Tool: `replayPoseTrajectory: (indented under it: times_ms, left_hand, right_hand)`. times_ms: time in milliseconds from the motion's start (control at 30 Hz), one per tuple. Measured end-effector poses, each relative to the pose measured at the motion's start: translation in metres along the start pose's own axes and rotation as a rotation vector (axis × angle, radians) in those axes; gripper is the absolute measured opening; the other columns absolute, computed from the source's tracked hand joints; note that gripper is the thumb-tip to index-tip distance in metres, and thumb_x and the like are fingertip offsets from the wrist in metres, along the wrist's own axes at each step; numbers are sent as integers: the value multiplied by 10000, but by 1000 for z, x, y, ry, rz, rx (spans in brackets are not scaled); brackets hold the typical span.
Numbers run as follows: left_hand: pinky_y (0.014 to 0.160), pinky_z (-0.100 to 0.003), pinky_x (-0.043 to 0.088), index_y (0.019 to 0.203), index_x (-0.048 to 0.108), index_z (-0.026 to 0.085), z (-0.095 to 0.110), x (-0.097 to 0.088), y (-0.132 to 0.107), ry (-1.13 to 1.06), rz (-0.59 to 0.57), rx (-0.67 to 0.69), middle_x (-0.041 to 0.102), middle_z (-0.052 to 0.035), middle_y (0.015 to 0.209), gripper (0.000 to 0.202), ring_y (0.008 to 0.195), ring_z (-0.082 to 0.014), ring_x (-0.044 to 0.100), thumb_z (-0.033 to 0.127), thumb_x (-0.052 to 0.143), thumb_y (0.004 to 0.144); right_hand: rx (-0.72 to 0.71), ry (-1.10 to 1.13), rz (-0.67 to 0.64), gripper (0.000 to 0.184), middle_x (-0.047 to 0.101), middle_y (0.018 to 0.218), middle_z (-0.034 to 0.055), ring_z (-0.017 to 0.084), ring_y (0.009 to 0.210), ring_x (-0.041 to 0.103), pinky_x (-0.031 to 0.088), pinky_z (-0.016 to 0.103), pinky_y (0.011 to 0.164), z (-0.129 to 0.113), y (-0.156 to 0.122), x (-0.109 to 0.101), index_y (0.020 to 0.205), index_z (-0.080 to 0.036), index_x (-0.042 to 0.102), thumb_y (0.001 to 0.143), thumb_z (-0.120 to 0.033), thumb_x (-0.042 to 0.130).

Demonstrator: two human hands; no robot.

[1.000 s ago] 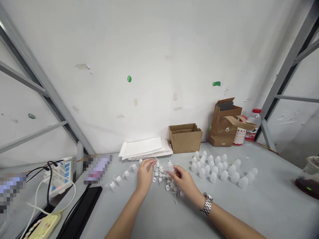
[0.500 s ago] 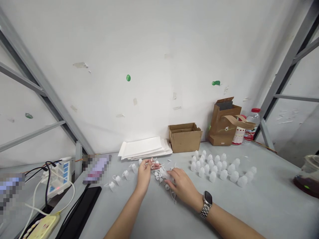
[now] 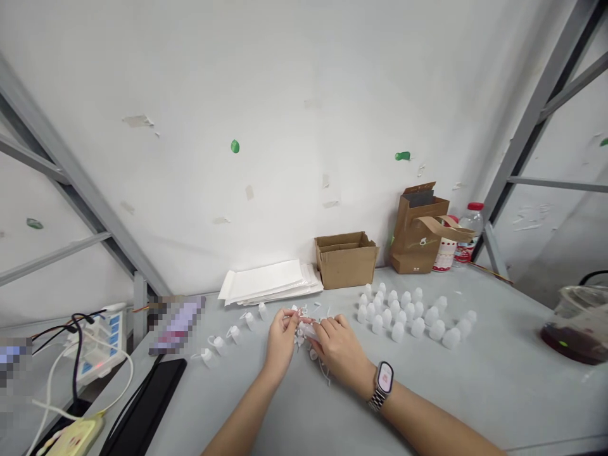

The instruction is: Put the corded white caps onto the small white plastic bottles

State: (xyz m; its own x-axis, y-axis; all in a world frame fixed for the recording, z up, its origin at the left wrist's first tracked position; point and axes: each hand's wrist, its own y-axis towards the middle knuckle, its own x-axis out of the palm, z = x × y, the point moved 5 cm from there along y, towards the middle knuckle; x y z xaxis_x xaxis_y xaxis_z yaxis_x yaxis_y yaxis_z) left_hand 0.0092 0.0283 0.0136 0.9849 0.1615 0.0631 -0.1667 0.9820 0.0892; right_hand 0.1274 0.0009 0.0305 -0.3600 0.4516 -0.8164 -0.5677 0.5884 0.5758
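Observation:
My left hand point(image 3: 281, 340) and my right hand point(image 3: 338, 345) meet over a small heap of white plastic caps with loops point(image 3: 304, 316) on the grey table point(image 3: 475, 392). Both hands pinch a small white piece point(image 3: 306, 330) between their fingertips. A watch sits on my right wrist. Several finished white capped pieces point(image 3: 228, 335) lie in a row to the left of my left hand. A group of several white bottles point(image 3: 411, 315) stands to the right.
A stack of white padded envelopes point(image 3: 268, 282), an open cardboard box point(image 3: 346, 258), a brown paper bag point(image 3: 420, 231) and a bottle point(image 3: 468, 221) line the wall. A black flat object point(image 3: 149, 405), power strips and cables lie left. A plastic container point(image 3: 577, 323) sits right.
My hands have drawn together from apart over the heap and now pinch one small white piece between them. The view has shifted slightly to the right.

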Motion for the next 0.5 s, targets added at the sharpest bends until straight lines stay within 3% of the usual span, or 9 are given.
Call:
replayPoseTrajectory:
  times_ms: [100, 267, 367, 500]
  left_hand:
    - [694, -295, 448, 746, 482, 179, 2, 2, -2, 40, 14, 36, 692, -46, 687, 222, 717, -188, 644, 380, 568, 707]
    - [716, -313, 450, 777, 512, 170, 3, 3, -4, -31, 2, -17, 697, -55, 705, 263, 747, -206, 644, 403, 589, 683]
    - [791, -328, 434, 823, 555, 154, 3, 6, -5, -141, -66, -47, 701, -75, 792, 271, 834, -208, 629, 389, 587, 693]
    - [843, -336, 418, 860, 621, 129, 4, 11, -6, -226, -158, -82, 669, -116, 961, 303, 926, -223, 594, 383, 590, 699]
  right_hand:
    - [0, -33, 12, 102, 552, 724, 48, 183, 677, 477, 255, 313, 634, -1, 0, 1, 871, -131, 529, 841, -148, 433]
    - [54, 0, 34, 111, 560, 717, 55, 183, 677, 486, 275, 316, 645, -1, 0, -1, 868, -127, 542, 835, -147, 438]
    - [195, 203, 31, 134, 586, 765, 63, 180, 710, 501, 303, 312, 667, 5, -1, -2, 866, -144, 555, 846, -202, 436]
    - [462, 697, -34, 223, 589, 713, 20, 142, 650, 493, 344, 268, 621, 15, -1, 2, 784, -175, 582, 836, -350, 454]
